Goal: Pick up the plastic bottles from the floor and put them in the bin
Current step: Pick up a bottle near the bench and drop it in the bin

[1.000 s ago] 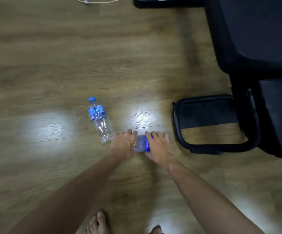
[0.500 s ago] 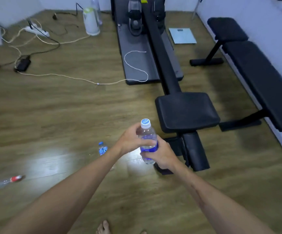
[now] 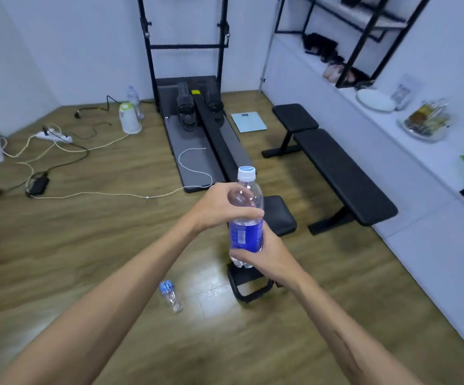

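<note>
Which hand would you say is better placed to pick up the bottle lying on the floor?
Probably the left hand: the floor bottle lies below the left forearm, and the right hand already grips the held bottle lower down.

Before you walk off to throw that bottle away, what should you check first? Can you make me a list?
1. Clear plastic bottle with the blue label held firmly: ok, the left hand wraps its upper part and the right hand its lower part.
2. Bottle upright: ok.
3. White cap on: ok, it sits on the neck.
4. Bin located: cannot tell, no bin is in view.
5. Floor cleared of bottles: not ok, a small clear bottle with a blue cap lies on the wooden floor.
6. Walking path safe: not ok, a white cord trails across the floor ahead.
</note>
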